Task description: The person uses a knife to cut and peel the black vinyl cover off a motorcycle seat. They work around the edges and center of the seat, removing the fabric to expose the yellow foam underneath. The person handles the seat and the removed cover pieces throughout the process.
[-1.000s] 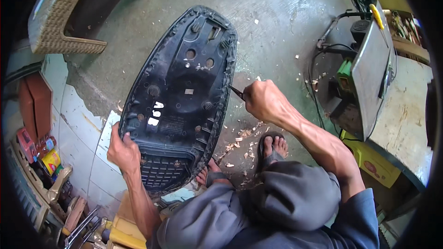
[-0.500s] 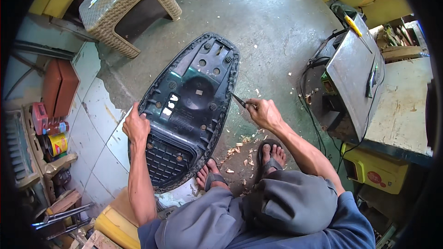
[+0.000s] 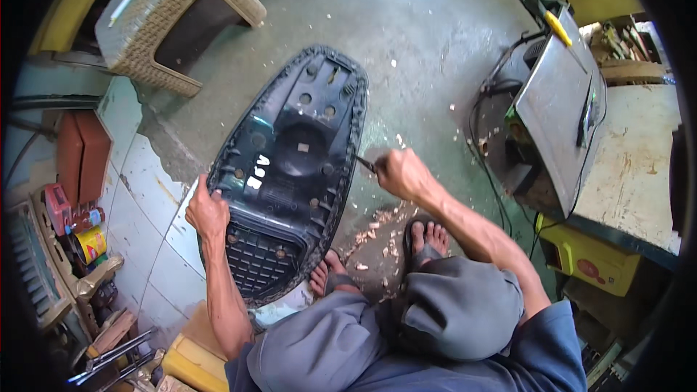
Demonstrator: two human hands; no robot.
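Shiny grey concrete floor (image 3: 414, 65) spreads beyond the right hand (image 3: 404, 176), a scuffed bench (image 3: 635, 167) to its right; pale tiles (image 3: 134, 221) lie left of the left hand (image 3: 208, 209), a wicker-patterned stool (image 3: 149, 13) beyond.

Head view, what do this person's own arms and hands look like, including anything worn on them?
The left hand and right hand are both ungloved. The left forearm and right forearm are slim and uncovered, with no watch or band showing. The right sleeve is plain dark blue cloth, ending near the elbow. Any rings are too small to tell.
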